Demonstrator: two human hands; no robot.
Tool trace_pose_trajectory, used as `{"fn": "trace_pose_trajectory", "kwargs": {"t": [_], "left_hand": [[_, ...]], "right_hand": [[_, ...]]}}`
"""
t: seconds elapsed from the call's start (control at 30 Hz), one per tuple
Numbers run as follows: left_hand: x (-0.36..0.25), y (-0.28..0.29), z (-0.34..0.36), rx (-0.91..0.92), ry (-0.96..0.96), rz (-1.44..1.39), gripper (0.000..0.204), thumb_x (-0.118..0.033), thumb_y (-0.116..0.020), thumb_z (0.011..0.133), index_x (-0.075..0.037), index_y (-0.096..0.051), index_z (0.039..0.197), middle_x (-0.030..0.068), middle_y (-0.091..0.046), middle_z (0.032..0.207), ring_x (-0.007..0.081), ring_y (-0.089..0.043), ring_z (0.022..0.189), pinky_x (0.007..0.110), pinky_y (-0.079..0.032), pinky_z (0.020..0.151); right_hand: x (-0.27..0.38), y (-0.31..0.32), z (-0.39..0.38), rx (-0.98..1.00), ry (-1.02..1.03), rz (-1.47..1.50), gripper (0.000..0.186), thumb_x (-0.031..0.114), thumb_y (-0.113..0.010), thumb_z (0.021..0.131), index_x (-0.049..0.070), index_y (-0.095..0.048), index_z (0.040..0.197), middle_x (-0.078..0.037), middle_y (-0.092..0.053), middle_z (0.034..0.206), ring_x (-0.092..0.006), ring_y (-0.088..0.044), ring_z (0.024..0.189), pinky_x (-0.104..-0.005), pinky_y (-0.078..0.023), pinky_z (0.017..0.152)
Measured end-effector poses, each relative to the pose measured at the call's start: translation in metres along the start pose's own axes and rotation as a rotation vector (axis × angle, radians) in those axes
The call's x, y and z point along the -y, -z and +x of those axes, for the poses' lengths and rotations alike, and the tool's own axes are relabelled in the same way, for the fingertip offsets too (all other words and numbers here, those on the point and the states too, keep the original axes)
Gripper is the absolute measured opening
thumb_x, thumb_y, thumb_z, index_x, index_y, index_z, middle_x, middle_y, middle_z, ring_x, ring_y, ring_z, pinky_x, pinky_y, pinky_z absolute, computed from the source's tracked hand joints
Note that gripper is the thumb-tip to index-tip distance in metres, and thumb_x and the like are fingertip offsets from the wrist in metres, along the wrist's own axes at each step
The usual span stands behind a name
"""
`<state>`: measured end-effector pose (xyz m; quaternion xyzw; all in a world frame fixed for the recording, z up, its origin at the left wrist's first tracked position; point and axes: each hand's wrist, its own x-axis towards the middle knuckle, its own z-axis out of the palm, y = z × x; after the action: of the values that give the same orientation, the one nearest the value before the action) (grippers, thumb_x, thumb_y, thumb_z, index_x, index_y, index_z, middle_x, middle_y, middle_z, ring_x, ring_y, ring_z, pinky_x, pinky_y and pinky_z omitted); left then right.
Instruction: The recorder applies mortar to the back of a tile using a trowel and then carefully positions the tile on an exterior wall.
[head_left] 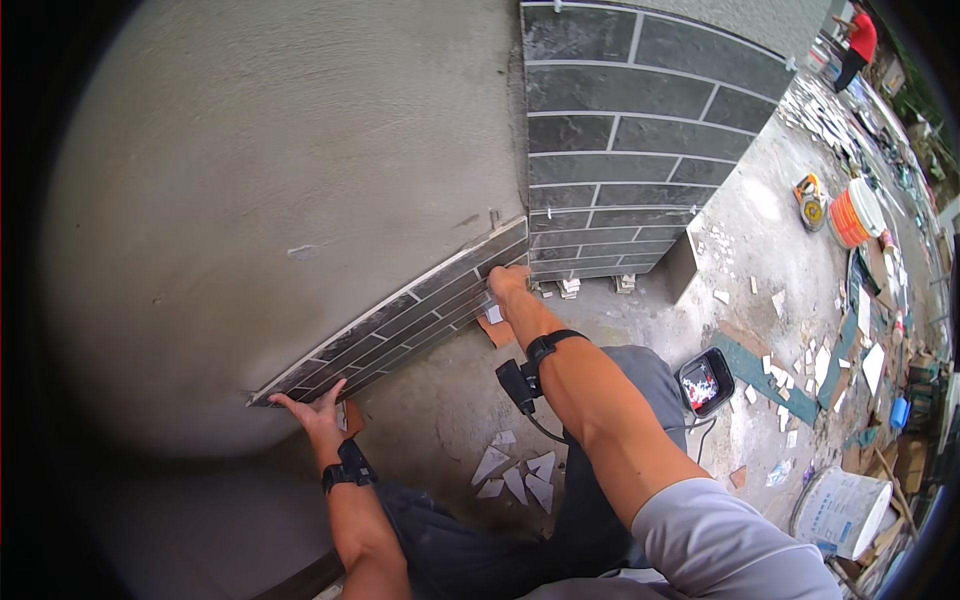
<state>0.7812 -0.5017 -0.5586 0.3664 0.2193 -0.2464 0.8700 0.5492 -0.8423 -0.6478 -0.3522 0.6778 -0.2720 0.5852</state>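
Observation:
A long wall tile point(400, 328) with a dark grey brick pattern and pale joint lines leans along the plastered wall, its right end at the inner corner. My left hand point(320, 412) presses on its lower left part, thumb and fingers spread apart. At the far right end, my right hand point(508, 282) is closed at the tile's edge, some fingertips hidden. Similar dark tiles point(650, 135) cover the adjoining wall, with small clips at their joints. Small spacer stacks point(569, 288) sit beneath them. Bits of orange and white tile point(495, 328) lie below the long tile.
White tile shards point(515, 482) lie between my legs. A black tub point(705, 382) of small red and white pieces stands to my right. Farther right are an orange-white bucket point(855, 213), a white bucket point(845, 512) and scattered debris. A person in red point(860, 40) stands far off.

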Motion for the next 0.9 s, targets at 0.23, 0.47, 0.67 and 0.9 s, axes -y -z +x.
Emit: {"fn": "trace_pose_trajectory", "kwargs": {"t": [0.23, 0.47, 0.67, 0.9], "left_hand": [[-0.033, 0.013, -0.004, 0.022, -0.047, 0.03, 0.117, -0.081, -0.06, 0.062, -0.022, -0.011, 0.15, 0.0074, -0.003, 0.155, 0.0378, -0.012, 0.139, 0.076, -0.027, 0.098], [-0.025, 0.013, 0.004, 0.057, 0.003, -0.018, 0.111, -0.076, -0.065, 0.061, -0.02, -0.024, 0.147, 0.0056, -0.014, 0.155, 0.0358, -0.018, 0.138, 0.075, -0.025, 0.1], [-0.032, 0.015, 0.01, 0.036, 0.001, -0.068, 0.115, -0.07, -0.073, 0.056, -0.018, -0.026, 0.147, 0.0055, -0.013, 0.155, 0.0363, -0.016, 0.139, 0.075, -0.02, 0.102], [-0.028, 0.01, 0.003, -0.045, 0.031, -0.131, 0.121, -0.07, -0.072, 0.057, -0.019, -0.014, 0.15, 0.005, -0.007, 0.157, 0.0333, -0.011, 0.142, 0.077, -0.019, 0.101]], "right_hand": [[0.041, 0.01, -0.087, 0.179, -0.03, -0.143, 0.086, 0.011, -0.047, 0.08, -0.016, 0.008, 0.141, -0.035, -0.048, 0.129, -0.0413, -0.051, 0.12, -0.0383, -0.04, 0.102], [0.045, 0.021, -0.079, 0.193, -0.052, -0.112, 0.09, 0.011, -0.051, 0.078, -0.019, 0.009, 0.139, -0.035, -0.051, 0.124, -0.0421, -0.053, 0.117, -0.0376, -0.04, 0.102], [0.039, 0.012, -0.078, 0.216, -0.09, -0.061, 0.085, 0.009, -0.047, 0.082, -0.006, 0.011, 0.143, -0.032, -0.046, 0.13, -0.0429, -0.052, 0.116, -0.0538, -0.046, 0.091], [0.033, 0.01, -0.07, 0.244, -0.118, -0.043, 0.089, 0.009, -0.047, 0.082, -0.003, 0.017, 0.144, -0.031, -0.047, 0.129, -0.0412, -0.054, 0.113, -0.0508, -0.048, 0.089]]}}
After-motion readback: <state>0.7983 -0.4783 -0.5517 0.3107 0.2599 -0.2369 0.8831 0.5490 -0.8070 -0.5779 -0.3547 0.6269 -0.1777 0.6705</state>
